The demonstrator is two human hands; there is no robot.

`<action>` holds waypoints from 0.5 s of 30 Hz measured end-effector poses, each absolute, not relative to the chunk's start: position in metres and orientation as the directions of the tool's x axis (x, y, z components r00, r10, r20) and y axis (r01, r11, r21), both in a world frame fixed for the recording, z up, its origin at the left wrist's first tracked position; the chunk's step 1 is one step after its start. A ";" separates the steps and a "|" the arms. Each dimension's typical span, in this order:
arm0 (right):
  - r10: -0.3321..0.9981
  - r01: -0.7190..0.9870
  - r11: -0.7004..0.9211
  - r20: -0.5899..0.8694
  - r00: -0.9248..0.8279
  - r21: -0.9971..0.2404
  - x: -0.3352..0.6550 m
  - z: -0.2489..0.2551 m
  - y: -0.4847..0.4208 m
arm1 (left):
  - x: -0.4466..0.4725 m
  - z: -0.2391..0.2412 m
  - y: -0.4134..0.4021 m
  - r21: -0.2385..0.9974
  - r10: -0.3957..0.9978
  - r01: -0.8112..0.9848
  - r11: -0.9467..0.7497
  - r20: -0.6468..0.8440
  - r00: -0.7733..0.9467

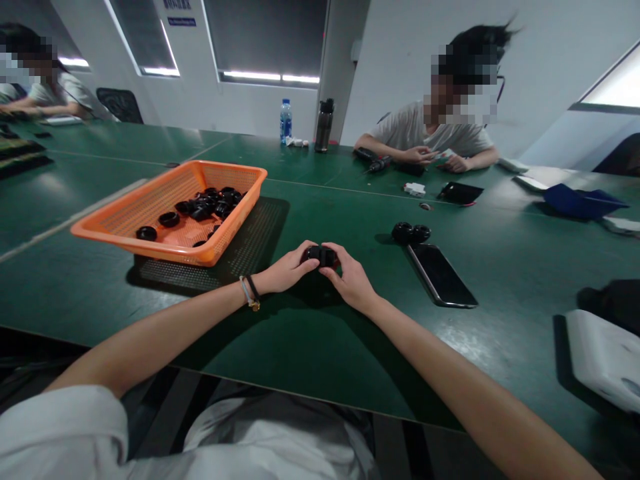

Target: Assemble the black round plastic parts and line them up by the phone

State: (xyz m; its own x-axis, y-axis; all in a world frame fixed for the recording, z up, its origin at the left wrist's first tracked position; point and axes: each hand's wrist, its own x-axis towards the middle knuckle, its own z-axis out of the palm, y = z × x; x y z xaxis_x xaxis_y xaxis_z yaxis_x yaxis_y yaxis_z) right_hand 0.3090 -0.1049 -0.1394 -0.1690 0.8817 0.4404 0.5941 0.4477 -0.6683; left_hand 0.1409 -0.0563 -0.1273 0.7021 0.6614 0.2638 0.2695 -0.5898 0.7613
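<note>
Two bands, one dark (253,287) and one pale (245,291), circle the left wrist, near the front edge of one green table (300,353). One white device (605,353) sits at the right border, partly cut off. Two bare hands meet ahead of the body: the left hand (290,269) and the right hand (351,276) are both closed on a black piece (320,256), which lies between their thumbs and fingers; whether it is one part or two pressed together, I cannot tell. One phone (443,275) lies to the right of the right hand, dark screen up, and just beyond its far end sit two round black parts (403,233), side by side. One orange basket (150,251) stands left of and beyond the left hand. Its black parts (210,200) overlap too much for an exact count; two of them lie toward its left end, apart from the heap. Farther off are one dark power tool (379,162), one blue tray (583,201), two bottles (324,127) and at least two other people (410,127), seated.
</note>
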 end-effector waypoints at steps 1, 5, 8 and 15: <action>0.875 0.601 0.456 0.452 -0.171 -0.656 0.309 -0.140 -0.105 | 0.141 -0.128 -0.057 0.769 0.661 0.265 -0.583 0.258 0.705; 0.854 0.608 0.485 0.492 -0.172 -0.628 0.308 -0.143 -0.107 | 0.141 -0.129 -0.061 0.789 0.652 0.249 -0.562 0.237 0.720; 0.844 0.606 0.495 0.511 -0.163 -0.623 0.307 -0.143 -0.109 | 0.142 -0.128 -0.064 0.803 0.646 0.215 -0.556 0.254 0.720; 0.842 0.614 0.490 0.519 -0.149 -0.619 0.306 -0.144 -0.110 | 0.143 -0.124 -0.065 0.786 0.659 0.259 -0.561 0.234 0.715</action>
State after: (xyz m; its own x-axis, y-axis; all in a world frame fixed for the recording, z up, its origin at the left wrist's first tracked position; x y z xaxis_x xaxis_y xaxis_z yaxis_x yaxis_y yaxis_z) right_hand 0.3057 -0.1101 -0.1441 -0.1486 0.8419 0.5188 0.6144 0.4897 -0.6187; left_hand 0.1431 -0.0654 -0.1243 0.7151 0.6587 0.2342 0.2590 -0.5608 0.7864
